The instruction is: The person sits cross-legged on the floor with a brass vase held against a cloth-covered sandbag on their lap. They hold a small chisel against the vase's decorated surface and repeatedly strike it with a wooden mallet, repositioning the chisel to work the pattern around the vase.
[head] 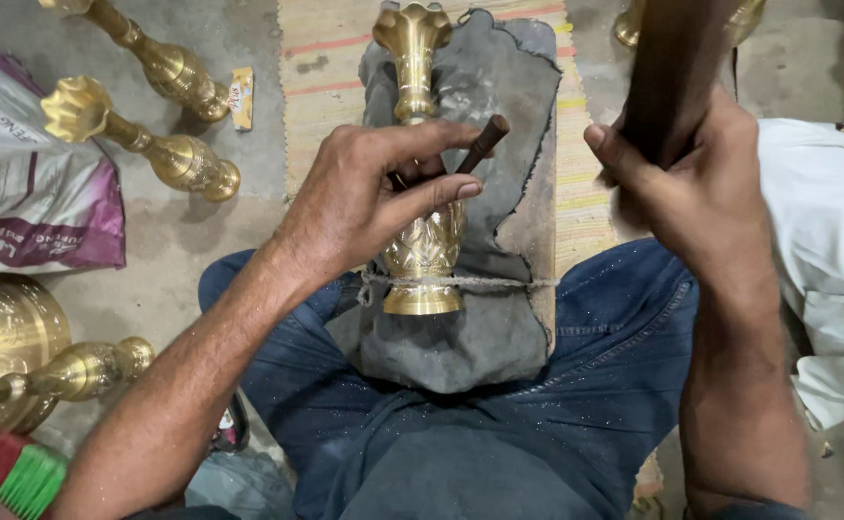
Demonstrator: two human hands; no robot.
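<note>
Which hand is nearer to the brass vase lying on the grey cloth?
Left. The left hand rests on the brass vase, holding a thin tool. The right hand is apart, gripping a dark wooden handle.

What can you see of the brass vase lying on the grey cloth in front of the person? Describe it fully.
The brass vase looks like shiny golden metal, with a scalloped flared mouth, a narrow ribbed neck, a bulging body with engraved leaf patterns and a round foot. It lies on its side on a grey cloth, mouth pointing away from the person. A cord crosses near its foot. The left hand rests on its body, holding a thin dark tool against it.
</note>
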